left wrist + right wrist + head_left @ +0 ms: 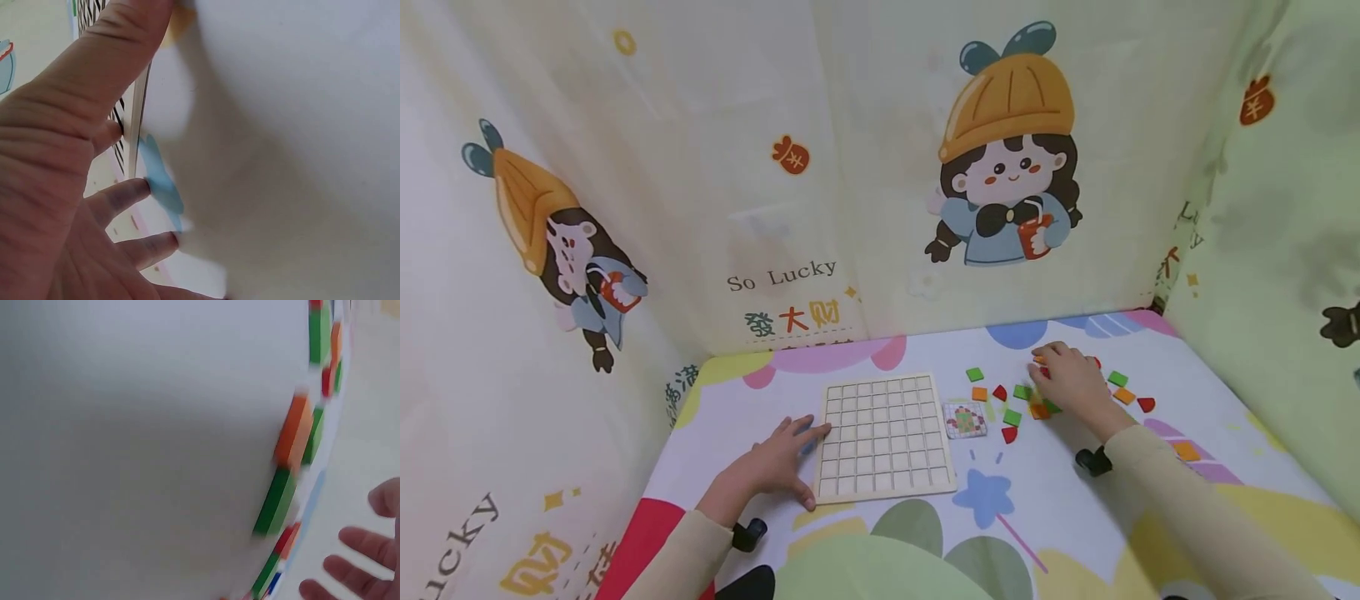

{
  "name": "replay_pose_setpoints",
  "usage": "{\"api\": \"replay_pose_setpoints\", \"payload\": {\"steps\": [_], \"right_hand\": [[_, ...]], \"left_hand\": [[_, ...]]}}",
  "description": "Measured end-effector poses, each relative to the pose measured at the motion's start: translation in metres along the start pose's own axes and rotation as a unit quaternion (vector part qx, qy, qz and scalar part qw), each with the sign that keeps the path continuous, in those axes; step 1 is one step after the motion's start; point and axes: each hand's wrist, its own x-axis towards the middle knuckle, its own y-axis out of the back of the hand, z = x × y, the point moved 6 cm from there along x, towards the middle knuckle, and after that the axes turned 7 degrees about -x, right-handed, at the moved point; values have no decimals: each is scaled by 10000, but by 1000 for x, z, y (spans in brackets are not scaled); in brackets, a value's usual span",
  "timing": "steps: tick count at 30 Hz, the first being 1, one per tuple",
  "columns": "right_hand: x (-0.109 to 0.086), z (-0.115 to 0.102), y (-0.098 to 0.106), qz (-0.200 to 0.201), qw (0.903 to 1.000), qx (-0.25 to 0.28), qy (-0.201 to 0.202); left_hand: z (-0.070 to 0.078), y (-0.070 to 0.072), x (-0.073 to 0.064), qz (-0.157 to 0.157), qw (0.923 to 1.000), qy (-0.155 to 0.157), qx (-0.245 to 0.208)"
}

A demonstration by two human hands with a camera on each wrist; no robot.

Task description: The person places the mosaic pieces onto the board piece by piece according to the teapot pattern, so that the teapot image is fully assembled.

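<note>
A pale wooden grid board (883,442) lies flat on the table. My left hand (771,462) is at its left side, thumb and fingers spread, with the thumb by the near left corner and a fingertip at the left edge. In the left wrist view the thumb and one finger meet the board's side (132,119); the other fingers rest beside it. My right hand (1071,383) hovers over scattered coloured pieces at the right. The right wrist view shows its fingers (362,544) apart, holding nothing, beyond an orange piece (292,434) and a green piece (275,503).
A small square pattern card (965,420) lies against the board's right edge. Several green, orange and red pieces surround it, including a red piece (1010,435). One orange piece (1187,451) lies apart, near the right forearm. Printed curtains (880,167) stand behind the table and at both sides.
</note>
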Motion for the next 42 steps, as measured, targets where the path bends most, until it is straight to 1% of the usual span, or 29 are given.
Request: {"api": "replay_pose_setpoints", "payload": {"steps": [4, 7, 9, 12, 18, 23, 31, 34, 37, 39, 42], "right_hand": [[14, 20, 2, -69, 9987, 39, -509], [22, 32, 3, 37, 9970, -8, -775], [26, 39, 4, 106, 9959, -131, -886], [32, 46, 6, 92, 9944, -311, -1005], [40, 54, -1, -276, 9949, -155, -955], [44, 58, -2, -479, 9936, -117, -1015], [51, 50, -9, -333, 9956, -52, -879], [54, 45, -9, -322, 9966, -52, -755], [55, 41, -9, -271, 9974, -169, -653], [55, 40, -7, -247, 9969, -215, -716], [51, 40, -3, -356, 9944, -325, -938]], "left_hand": [[-1, 2, -1, -8, 10000, 9, 31], [0, 6, -2, -48, 10000, 12, 19], [1, 9, -3, -90, 10000, 9, -41], [3, 11, -3, -149, 9998, -22, -137], [1, 6, -5, -124, 9998, -133, -49], [3, 6, -2, -123, 9999, -85, -67], [1, 10, -3, -217, 9997, 95, -15], [0, 9, -3, -231, 9997, 79, -11], [0, 9, -3, -228, 9997, 24, 6], [0, 9, -3, -229, 9997, -2, 24], [-1, 10, -3, -222, 9997, -46, 66]]}}
